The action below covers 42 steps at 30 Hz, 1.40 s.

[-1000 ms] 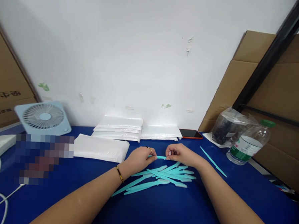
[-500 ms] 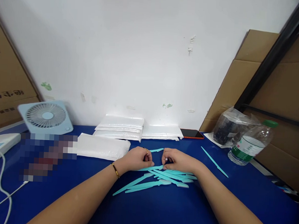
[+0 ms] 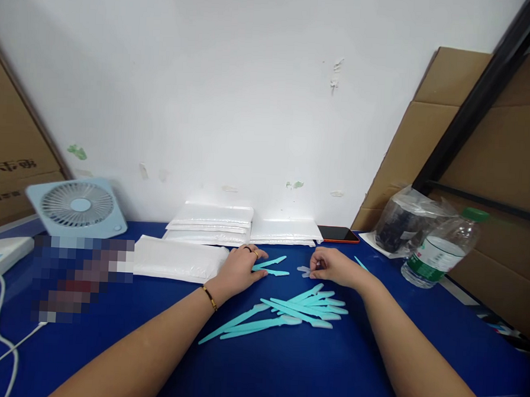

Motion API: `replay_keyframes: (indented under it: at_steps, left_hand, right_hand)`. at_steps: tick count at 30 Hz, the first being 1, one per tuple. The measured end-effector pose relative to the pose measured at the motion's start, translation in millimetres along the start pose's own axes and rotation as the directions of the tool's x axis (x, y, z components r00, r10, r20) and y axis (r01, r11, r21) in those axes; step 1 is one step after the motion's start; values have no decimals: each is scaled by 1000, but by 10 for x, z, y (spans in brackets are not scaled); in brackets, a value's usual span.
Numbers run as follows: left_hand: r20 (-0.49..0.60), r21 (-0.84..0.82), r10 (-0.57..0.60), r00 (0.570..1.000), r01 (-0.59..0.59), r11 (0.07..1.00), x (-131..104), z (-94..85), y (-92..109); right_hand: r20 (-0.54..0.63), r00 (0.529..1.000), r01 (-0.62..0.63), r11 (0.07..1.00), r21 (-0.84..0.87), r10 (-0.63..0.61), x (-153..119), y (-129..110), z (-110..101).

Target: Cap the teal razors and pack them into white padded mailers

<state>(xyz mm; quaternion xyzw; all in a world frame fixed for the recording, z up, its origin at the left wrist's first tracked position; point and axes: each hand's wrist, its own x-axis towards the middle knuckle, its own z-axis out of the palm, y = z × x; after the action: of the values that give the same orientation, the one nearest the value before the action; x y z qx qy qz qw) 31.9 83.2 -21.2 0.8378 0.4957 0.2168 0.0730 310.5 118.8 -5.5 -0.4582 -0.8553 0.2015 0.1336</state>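
My left hand [image 3: 240, 269] is at the table's middle, thumb and fingers curled round the handle end of a teal eyebrow razor [image 3: 279, 273]. A second teal razor [image 3: 274, 262] lies beside it, its handle end hidden by the fingers. To the right, my right hand [image 3: 332, 266] pinches small clear plastic pieces [image 3: 304, 271] that look like blade covers. Below both hands several teal razors [image 3: 286, 309] lie in a loose, crossing pile on the blue table [image 3: 256, 370]. One more razor [image 3: 360, 263] is partly hidden behind my right wrist.
White packets [image 3: 210, 219] stand stacked by the wall, with another packet [image 3: 177, 259] in front. A phone [image 3: 338, 234] lies at the back. On the right are a water bottle [image 3: 440, 249] and a bagged dark object [image 3: 397, 223]; on the left, a fan [image 3: 80, 205] and a power strip [image 3: 4, 262].
My hands have moved apart and away from the pile. The left holds a razor beside the one lying farther back; the right has drawn off to the right with clear plastic pieces.
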Motion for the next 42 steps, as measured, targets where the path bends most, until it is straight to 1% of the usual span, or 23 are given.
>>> replay_keyframes:
  at_steps: [2, 4, 6, 8, 11, 13, 14, 16, 18, 20, 23, 27, 29, 31, 33, 35, 37, 39, 42]
  left_hand:
    - [-15, 14, 65, 998, -64, 998, -27, 33, -20]
    - [46, 20, 149, 988, -150, 989, -52, 70, -23]
    - [109, 23, 195, 975, -199, 980, -62, 105, -19]
    - [125, 27, 188, 974, -193, 981, -51, 131, -19]
    - [106, 23, 156, 982, -160, 987, -19, 146, -28]
    - [107, 22, 169, 980, -172, 985, -10, 144, -32]
    - [108, 20, 182, 977, -185, 983, -13, 141, -32]
    - [104, 4, 201, 974, -202, 979, -30, 132, -24]
    - [94, -27, 199, 976, -197, 980, -50, 123, -9]
    - [83, -69, 191, 978, -185, 980, -62, 120, 6]
    - [57, -146, 168, 984, -158, 977, -57, 128, 13]
    - [25, -252, 35, 999, -28, 967, -40, 141, 6]
    - [8, -289, -8, 1000, 10, 957, -38, 124, 14]
    - [-46, -310, -32, 998, 16, 951, -43, 89, 34]
    - [-93, -326, -55, 994, 22, 945, -51, 46, 57]
    - [-66, -319, -44, 997, 21, 948, -57, 11, 79]
    - [3, -280, -8, 1000, 9, 960, -55, -2, 91]
    - [45, -229, 8, 999, 2, 973, -42, 5, 86]
    - [23, -146, -10, 1000, 13, 989, -9, 27, 43]
  right_hand:
    - [-37, 999, -2, 1000, 14, 3, 5, 34, -8]
    - [-31, 999, 28, 999, 46, -27, 32, 40, 19]
    - [-14, 999, 41, 998, 54, -41, 73, 56, 62]
    - [-44, 999, 9, 1000, 27, -8, 110, 99, 95]
    - [-124, 990, -67, 998, -10, 65, 113, 166, 82]
    - [-127, 991, -45, 999, 5, 45, 68, 164, 28]
    - [-98, 995, -11, 1000, 28, 13, 34, 145, -6]
    - [20, 998, 54, 995, 83, -56, -40, 85, -73]
    - [158, 984, 70, 992, 106, -87, -99, 24, -115]
    - [245, 966, 61, 994, 87, -81, -124, -14, -120]
    - [287, 955, 58, 996, 74, -76, -111, -26, -77]
    - [340, 937, 49, 994, 96, -79, -91, -28, -31]
    - [360, 930, 29, 993, 114, -69, -94, -44, -27]
    - [341, 938, 13, 990, 138, -59, -93, -74, -22]
    - [271, 961, 7, 986, 169, -54, -80, -117, -1]
    - [187, 982, -5, 977, 214, -36, -53, -168, 39]
    - [138, 990, -15, 964, 265, -22, -18, -211, 89]
    - [125, 992, -19, 952, 305, -20, 18, -227, 134]
    - [123, 992, -15, 949, 314, -25, 59, -171, 160]
